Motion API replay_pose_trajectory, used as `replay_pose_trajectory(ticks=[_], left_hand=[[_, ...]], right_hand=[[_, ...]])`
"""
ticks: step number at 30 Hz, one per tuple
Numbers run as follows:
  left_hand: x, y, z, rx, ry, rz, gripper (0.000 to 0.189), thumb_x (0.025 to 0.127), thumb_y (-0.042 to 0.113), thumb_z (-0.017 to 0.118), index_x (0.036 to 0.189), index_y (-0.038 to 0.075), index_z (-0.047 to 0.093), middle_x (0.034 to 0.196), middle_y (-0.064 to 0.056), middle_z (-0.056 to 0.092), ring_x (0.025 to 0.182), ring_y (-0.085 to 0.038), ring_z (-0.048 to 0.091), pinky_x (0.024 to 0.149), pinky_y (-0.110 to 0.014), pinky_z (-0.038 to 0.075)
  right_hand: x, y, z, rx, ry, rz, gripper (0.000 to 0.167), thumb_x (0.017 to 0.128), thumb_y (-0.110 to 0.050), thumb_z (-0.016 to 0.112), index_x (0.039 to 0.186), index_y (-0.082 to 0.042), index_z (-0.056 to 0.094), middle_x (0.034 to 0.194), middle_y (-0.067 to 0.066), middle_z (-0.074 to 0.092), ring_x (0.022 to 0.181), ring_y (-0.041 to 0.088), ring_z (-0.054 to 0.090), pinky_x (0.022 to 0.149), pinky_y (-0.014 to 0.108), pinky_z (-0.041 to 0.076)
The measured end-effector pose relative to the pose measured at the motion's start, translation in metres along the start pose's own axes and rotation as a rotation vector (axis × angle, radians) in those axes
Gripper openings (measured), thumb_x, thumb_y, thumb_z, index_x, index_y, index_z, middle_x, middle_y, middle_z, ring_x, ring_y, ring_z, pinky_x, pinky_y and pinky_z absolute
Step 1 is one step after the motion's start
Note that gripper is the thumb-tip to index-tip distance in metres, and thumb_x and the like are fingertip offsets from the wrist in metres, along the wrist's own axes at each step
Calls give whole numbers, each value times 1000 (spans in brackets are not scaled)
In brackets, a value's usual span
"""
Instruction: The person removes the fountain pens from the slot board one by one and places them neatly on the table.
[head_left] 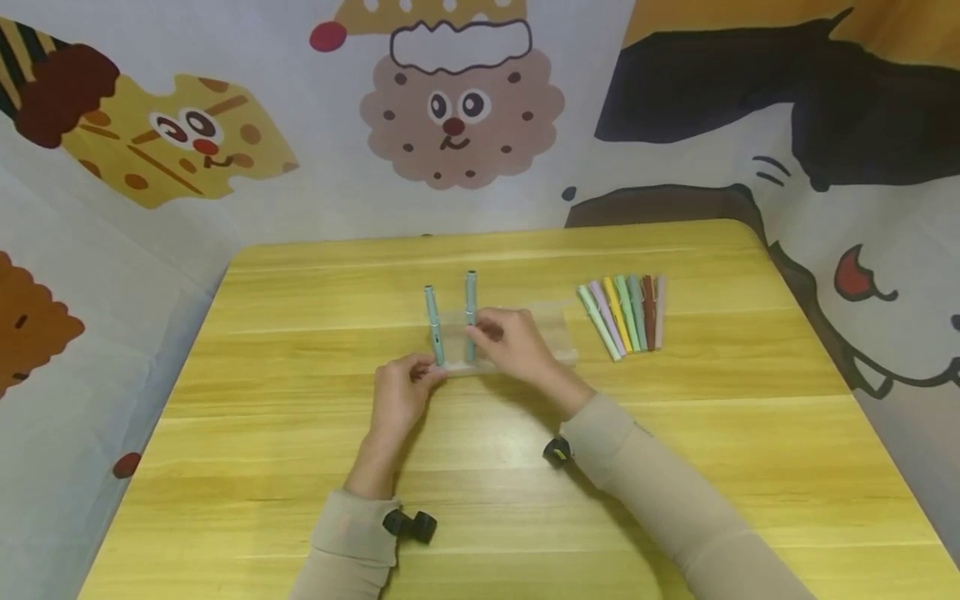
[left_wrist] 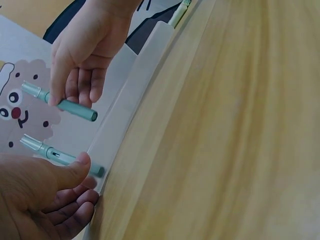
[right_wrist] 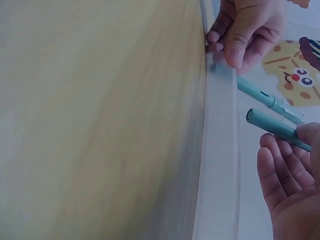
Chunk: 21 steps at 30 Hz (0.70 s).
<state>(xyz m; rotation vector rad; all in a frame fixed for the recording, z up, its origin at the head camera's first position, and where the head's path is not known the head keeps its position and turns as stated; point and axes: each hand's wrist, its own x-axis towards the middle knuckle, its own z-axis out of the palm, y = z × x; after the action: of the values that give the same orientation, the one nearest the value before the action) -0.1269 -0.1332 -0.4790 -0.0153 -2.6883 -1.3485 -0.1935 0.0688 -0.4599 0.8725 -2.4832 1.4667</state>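
Note:
A translucent plastic stand (head_left: 551, 333) with a pale front strip (right_wrist: 217, 165) sits on the table. At its left end the left hand (head_left: 399, 396) pinches the corner between thumb and fingers. Just behind that thumb a teal pen (head_left: 432, 312) stands nearly upright, leaning slightly, its lower end at the stand. The right hand (head_left: 519, 346) pinches a second teal pen (head_left: 471, 290) upright a little further right. In the left wrist view this held pen (left_wrist: 77, 109) has its lower end apart from the front strip, with the right hand's other fingers loosely bent below it.
Several capped pens in green, purple, yellow, teal, brown and pale mauve lie fanned side by side, among them a brown pen (head_left: 648, 312), right of the stand. The wooden table (head_left: 480, 483) reaches back to a cartoon-printed cloth (head_left: 300, 200).

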Motion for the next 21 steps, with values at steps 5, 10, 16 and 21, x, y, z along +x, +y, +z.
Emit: replay_pose_trajectory(ticks=[5, 10, 16, 21], left_hand=[[0, -2, 0, 1, -1, -5, 23, 83, 12, 83, 99, -3, 76, 85, -12, 76, 75, -21, 73, 66, -32, 62], [-1, 0, 0, -7, 4, 2, 22, 83, 10, 83, 97, -4, 76, 84, -13, 76, 74, -23, 73, 66, -33, 62], [-1, 1, 0, -10, 7, 5, 22, 82, 9, 84, 97, -4, 76, 85, -13, 76, 75, -24, 73, 68, -33, 62], [-1, 1, -1, -12, 7, -3, 21, 82, 10, 84, 97, -3, 76, 84, -12, 76, 75, -24, 73, 68, -34, 62]], right_hand=[[-4, 4, -9, -3, 5, -4, 10, 97, -7, 69, 97, 3, 73, 88, 8, 75, 73, 15, 69, 69, 24, 60], [-9, 8, -18, 3, 16, 3, 8, 96, -5, 70, 94, 2, 72, 88, 12, 76, 74, 17, 71, 70, 26, 61], [-14, 11, -27, 10, 31, -7, 8, 95, -4, 70, 95, 4, 72, 89, 15, 75, 74, 20, 72, 70, 28, 62], [-17, 13, -35, -1, 26, -14, 8, 96, -4, 69, 94, 4, 72, 86, 15, 75, 71, 18, 70, 66, 27, 61]])
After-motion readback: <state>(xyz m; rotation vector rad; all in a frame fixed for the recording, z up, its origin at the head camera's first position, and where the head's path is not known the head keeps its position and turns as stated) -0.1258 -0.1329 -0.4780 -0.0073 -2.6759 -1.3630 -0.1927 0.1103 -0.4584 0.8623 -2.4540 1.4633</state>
